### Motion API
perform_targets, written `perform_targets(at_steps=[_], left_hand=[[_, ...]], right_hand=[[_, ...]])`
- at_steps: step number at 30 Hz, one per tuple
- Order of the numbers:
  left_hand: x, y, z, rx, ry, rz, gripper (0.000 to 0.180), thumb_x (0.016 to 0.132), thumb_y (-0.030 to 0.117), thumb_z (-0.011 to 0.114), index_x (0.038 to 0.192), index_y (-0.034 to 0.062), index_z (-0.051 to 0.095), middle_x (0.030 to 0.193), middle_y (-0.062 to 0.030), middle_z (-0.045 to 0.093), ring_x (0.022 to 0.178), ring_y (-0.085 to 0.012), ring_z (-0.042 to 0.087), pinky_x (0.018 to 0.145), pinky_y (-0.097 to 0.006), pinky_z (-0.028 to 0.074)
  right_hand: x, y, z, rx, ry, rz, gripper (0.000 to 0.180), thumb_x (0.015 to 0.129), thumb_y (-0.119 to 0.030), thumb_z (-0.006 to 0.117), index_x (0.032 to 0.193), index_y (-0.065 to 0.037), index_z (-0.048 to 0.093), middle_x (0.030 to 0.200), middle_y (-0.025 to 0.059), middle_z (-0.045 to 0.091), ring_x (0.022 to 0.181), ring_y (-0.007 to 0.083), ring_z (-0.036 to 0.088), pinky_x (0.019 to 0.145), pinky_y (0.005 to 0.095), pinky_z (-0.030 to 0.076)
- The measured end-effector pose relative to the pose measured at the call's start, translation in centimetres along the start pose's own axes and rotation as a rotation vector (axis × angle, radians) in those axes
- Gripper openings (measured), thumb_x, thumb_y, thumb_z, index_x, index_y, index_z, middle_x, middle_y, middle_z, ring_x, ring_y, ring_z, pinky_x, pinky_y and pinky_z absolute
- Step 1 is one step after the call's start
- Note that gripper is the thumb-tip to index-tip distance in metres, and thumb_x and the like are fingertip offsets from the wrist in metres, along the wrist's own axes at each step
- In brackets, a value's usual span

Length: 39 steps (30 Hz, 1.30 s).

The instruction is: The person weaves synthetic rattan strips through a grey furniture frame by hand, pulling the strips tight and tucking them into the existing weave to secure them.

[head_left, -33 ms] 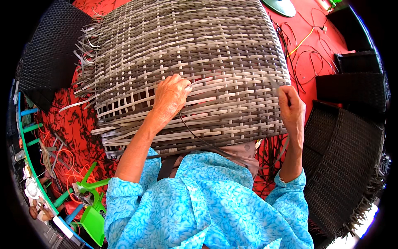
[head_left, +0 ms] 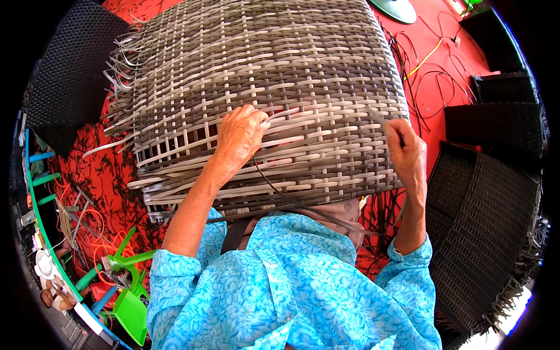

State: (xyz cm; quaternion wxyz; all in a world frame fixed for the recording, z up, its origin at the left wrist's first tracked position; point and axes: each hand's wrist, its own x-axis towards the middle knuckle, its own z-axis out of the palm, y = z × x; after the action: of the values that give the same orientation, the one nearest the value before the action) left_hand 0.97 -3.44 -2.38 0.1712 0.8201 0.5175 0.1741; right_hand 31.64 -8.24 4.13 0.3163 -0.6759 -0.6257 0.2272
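"Firstly, where is the woven panel (head_left: 280, 70) lying?"

"It is filling the middle of the view, its near edge lying just beyond the person's blue patterned garment (head_left: 291, 286). Red floor (head_left: 433, 24) is showing on either side."

"What condition is the weave presenting?"

"The far part and right side are showing close weaving in grey and brown. Toward the near left, open gaps are showing between the crossing strands, and loose strip ends (head_left: 119, 73) are fringing the left edge."

"And the left hand (head_left: 241, 137)?"

"It is resting on the panel beside the gaps, fingers bending over the strands. I cannot tell whether its grip is closing on one. A dark strand (head_left: 264, 177) is trailing from beneath it toward the near edge."

"The right hand (head_left: 408, 150)?"

"It is hanging by the panel's right edge, its grip clenching what seems to be a strip (head_left: 377, 116); blur is hiding the detail."

"Surroundings?"

"A black woven piece (head_left: 76, 70) is standing at upper left, a dark woven section (head_left: 490, 227) is occupying the right, and a bright green plastic item (head_left: 131, 315) is lying at lower left."
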Motion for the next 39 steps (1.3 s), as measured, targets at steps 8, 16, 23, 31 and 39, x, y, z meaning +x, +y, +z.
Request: perform_targets(at_steps=[8,16,23,31,39], left_hand=[[0.0,0.6,0.8,-0.173,0.052,-0.060,0.021,0.086,0.025,0.058,0.086,0.0053,0.064,0.079,-0.0083,0.058,0.078,-0.0265,0.057,0.073,-0.037,0.044],[-0.3,0.2,1.1,-0.273,0.095,-0.124,0.021,0.086,0.025,0.059,0.085,0.0045,0.064,0.073,-0.0086,0.059,0.071,-0.0269,0.057,0.067,-0.037,0.044],[-0.2,0.0,1.3,-0.406,0.117,-0.192,0.014,0.085,0.020,0.060,0.085,0.0067,0.064,0.074,-0.0082,0.060,0.070,-0.0260,0.058,0.069,-0.036,0.045],[-0.3,-0.7,1.8,-0.334,0.063,-0.179,0.013,0.083,0.020,0.061,0.083,0.0076,0.065,0.074,-0.0076,0.059,0.069,-0.0262,0.059,0.074,-0.036,0.045],[0.9,-0.5,0.7,-0.464,-0.033,-0.407,0.015,0.083,0.018,0.060,0.085,0.0055,0.067,0.072,-0.0116,0.064,0.066,-0.0279,0.062,0.063,-0.035,0.048]], right_hand=[[4.1,-2.2,7.0,-0.074,-0.235,-0.356,0.011,0.084,-0.016,0.056,0.088,-0.006,0.060,0.078,0.0133,0.061,0.073,0.0324,0.059,0.066,0.0389,0.047],[5.0,-2.6,9.5,0.012,-0.339,-0.192,0.015,0.083,-0.019,0.057,0.088,-0.006,0.062,0.078,0.0131,0.064,0.074,0.0317,0.062,0.065,0.0391,0.048],[3.6,-0.3,10.3,0.074,-0.306,-0.090,0.016,0.081,-0.018,0.058,0.088,-0.005,0.063,0.075,0.0141,0.064,0.071,0.0302,0.063,0.063,0.0373,0.048],[4.2,-1.9,10.1,0.042,-0.320,-0.067,0.018,0.082,-0.020,0.055,0.089,-0.007,0.065,0.075,0.0140,0.064,0.071,0.0313,0.062,0.064,0.0378,0.048],[6.8,-3.8,11.9,-0.265,-0.414,-0.223,0.020,0.075,-0.022,0.056,0.081,-0.007,0.067,0.069,0.0145,0.063,0.068,0.0336,0.062,0.063,0.0405,0.049]])
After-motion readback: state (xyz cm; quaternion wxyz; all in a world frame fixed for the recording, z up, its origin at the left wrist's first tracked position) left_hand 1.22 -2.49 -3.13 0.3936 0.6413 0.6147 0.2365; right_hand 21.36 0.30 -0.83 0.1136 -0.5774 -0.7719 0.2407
